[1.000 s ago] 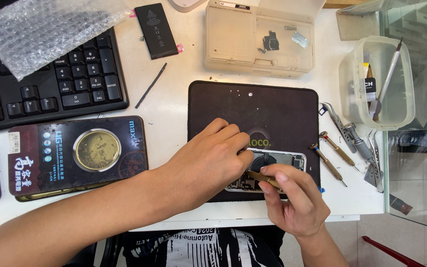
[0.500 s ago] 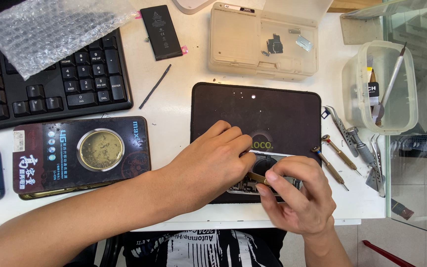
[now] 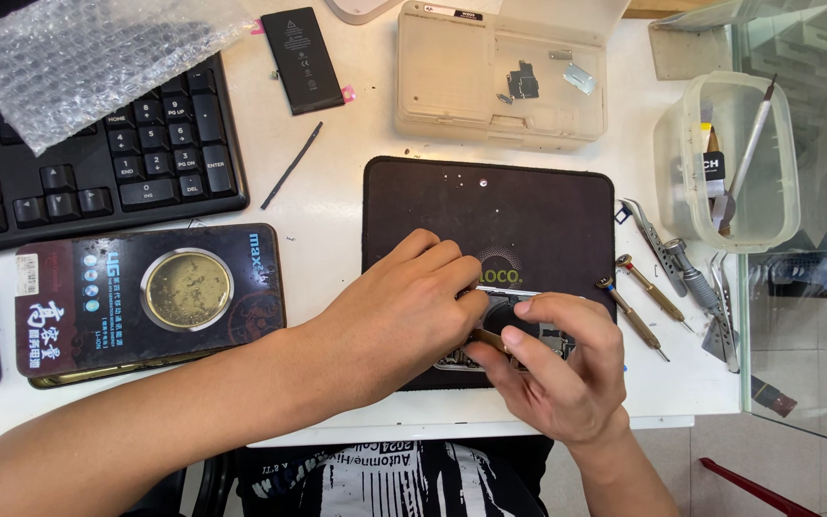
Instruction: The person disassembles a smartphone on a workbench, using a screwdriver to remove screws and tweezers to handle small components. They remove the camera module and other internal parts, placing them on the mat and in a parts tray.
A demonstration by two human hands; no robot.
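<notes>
Right hand (image 3: 552, 369) has slid left, closing over the opened silver phone (image 3: 500, 330).
Left hand (image 3: 404, 316) presses it onto the dark rectangular mat's (image 3: 490, 206) front edge; right fingers pinch a thin brown-handled tool (image 3: 487, 337).

Both forearms are bare, no sleeves, watch or rings on the left hand (image 3: 399, 316) or the right hand (image 3: 552, 373). Below the table edge shows a black shirt (image 3: 385, 479) printed with white lettering and pattern.
</notes>
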